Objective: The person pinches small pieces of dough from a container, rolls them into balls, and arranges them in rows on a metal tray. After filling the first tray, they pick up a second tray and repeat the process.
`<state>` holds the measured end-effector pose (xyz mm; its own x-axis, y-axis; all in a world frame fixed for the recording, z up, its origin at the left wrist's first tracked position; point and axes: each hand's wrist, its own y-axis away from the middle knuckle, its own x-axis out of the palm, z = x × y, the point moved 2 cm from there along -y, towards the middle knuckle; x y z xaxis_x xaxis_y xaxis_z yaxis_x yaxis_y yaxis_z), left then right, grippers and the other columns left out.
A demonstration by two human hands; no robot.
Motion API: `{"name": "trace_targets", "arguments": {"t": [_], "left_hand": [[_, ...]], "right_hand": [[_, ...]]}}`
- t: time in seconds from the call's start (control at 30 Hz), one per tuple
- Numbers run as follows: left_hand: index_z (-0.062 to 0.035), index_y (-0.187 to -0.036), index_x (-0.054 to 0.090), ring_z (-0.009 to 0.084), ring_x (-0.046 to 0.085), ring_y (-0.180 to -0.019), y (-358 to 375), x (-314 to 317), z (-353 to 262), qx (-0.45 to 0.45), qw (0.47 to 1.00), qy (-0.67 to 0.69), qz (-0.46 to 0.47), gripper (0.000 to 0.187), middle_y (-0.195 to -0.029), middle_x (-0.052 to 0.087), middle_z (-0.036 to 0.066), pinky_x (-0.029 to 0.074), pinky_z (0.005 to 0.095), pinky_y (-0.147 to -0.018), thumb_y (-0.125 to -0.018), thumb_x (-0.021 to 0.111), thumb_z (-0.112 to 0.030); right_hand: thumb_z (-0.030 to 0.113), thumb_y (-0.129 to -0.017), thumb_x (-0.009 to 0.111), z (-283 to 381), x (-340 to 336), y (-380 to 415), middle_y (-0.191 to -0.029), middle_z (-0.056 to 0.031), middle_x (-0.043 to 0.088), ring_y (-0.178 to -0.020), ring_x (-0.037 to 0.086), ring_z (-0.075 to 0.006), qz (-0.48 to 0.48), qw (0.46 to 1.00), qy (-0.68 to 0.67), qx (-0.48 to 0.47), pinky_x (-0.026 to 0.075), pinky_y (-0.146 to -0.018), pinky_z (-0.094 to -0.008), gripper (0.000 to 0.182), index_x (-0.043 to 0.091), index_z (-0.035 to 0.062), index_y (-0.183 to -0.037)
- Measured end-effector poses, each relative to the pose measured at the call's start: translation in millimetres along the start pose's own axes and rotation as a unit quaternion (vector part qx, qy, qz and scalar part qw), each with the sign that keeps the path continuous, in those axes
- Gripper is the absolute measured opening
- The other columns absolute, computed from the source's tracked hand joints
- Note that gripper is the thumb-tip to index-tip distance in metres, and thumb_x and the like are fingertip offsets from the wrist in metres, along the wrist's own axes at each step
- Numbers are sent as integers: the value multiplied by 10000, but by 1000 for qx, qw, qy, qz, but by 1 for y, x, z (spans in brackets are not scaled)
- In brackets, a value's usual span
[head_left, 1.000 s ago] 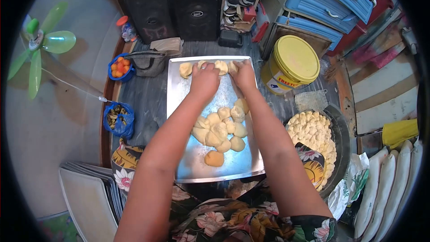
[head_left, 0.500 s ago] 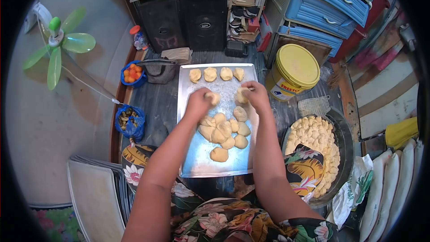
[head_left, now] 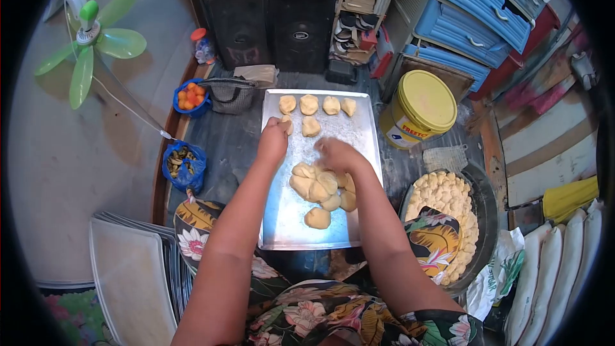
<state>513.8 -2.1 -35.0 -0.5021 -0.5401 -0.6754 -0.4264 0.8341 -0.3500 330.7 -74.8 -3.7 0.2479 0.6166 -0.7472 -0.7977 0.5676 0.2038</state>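
Observation:
A metal tray point(head_left: 272, 218) lies in front of me. Along its far edge sit several dough pieces point(head_left: 309, 104) in a row. Below them, one more dough piece point(head_left: 311, 127) rests on the tray. My left hand point(head_left: 275, 133) is at the tray's left side, its fingers closed on a small dough piece point(head_left: 287, 125). My right hand point(head_left: 333, 154) is over the middle of the tray, just above the dough pile point(head_left: 314, 182); its fingers are blurred, and what they hold is unclear. A separate dough lump point(head_left: 317, 218) lies nearest me.
A yellow bucket point(head_left: 426, 99) stands right of the tray, with a dark basin point(head_left: 490, 218) of small dough pieces nearer me. At left are a green fan point(head_left: 90, 38), a blue bag point(head_left: 192, 176) and stacked trays point(head_left: 128, 269).
A dough piece now rests in the second row. My left hand has moved to the tray's left side, and my right hand has come down and left toward the pile. The view has shifted slightly.

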Motion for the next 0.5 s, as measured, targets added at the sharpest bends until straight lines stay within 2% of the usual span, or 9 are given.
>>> {"name": "trace_targets", "arguments": {"t": [0.13,0.17,0.2,0.27,0.33,0.37,0.4,0.47,0.5], "left_hand": [[-45,-989,667,317,561,-952,2,4,-13,-15,1000,-23,0,232,-1001,563,154,471,392,-782,-784,560,-66],[-45,-989,667,317,561,-952,2,-1,-21,-13,1000,-23,-1,232,-1001,563,154,471,392,-782,-784,560,-66],[-59,-1003,665,313,547,-989,1,-5,-31,0,996,-90,8,244,-1038,564,146,458,399,-803,-782,563,-72],[-73,-1017,663,309,534,-1027,0,-2,-41,10,987,-158,17,256,-1074,565,139,445,407,-825,-780,566,-77],[-89,-1048,648,309,503,-1097,-2,6,-51,125,982,-133,-40,286,-1168,551,128,412,424,-876,-769,592,-106],[-92,-1073,632,312,470,-1155,-3,15,-51,128,987,-95,7,304,-1241,525,122,369,435,-933,-772,608,-129],[-92,-1073,632,312,470,-1155,-3,20,-51,132,987,-94,9,304,-1241,525,122,369,435,-933,-772,608,-129],[-94,-1127,611,295,441,-1194,-1,32,-52,121,981,-113,100,353,-1264,506,118,333,435,-985,-777,637,-131],[-94,-1127,611,295,441,-1194,-1,35,-53,122,981,-110,101,353,-1264,506,118,333,435,-985,-777,637,-131]], "right_hand": [[120,-627,715,3,4,5,-922,-158,659,-842,632,-283,23,998,-47,23,493,-770,-336,331,650,62,-946],[70,-638,671,-4,1,4,-787,-106,651,-736,617,-217,-38,998,-55,-21,492,-699,-310,269,663,34,-904],[70,-638,671,-3,-6,4,-787,-106,651,-736,617,-217,-38,998,-52,-22,492,-699,-310,269,663,34,-904],[62,-653,660,-4,-27,-1,-805,-123,657,-779,633,-222,-218,972,-84,23,494,-708,-317,219,665,30,-870],[82,-675,662,-11,-34,-19,-844,-140,655,-812,633,-261,-264,959,-99,35,495,-735,-337,211,666,33,-880],[103,-696,663,-18,-35,-24,-882,-157,653,-845,634,-300,-312,942,-113,47,495,-761,-356,205,667,36,-891],[103,-696,663,-25,-27,-28,-882,-157,653,-845,634,-300,-315,941,-114,50,495,-761,-356,205,667,36,-891],[99,-742,625,-29,-12,-36,-948,-176,636,-910,612,-325,-342,938,24,-56,480,-809,-382,179,669,33,-903],[109,-762,608,-35,-10,-39,-1043,-197,604,-968,583,-343,-311,948,36,-64,463,-847,-396,248,657,51,-998]]}}
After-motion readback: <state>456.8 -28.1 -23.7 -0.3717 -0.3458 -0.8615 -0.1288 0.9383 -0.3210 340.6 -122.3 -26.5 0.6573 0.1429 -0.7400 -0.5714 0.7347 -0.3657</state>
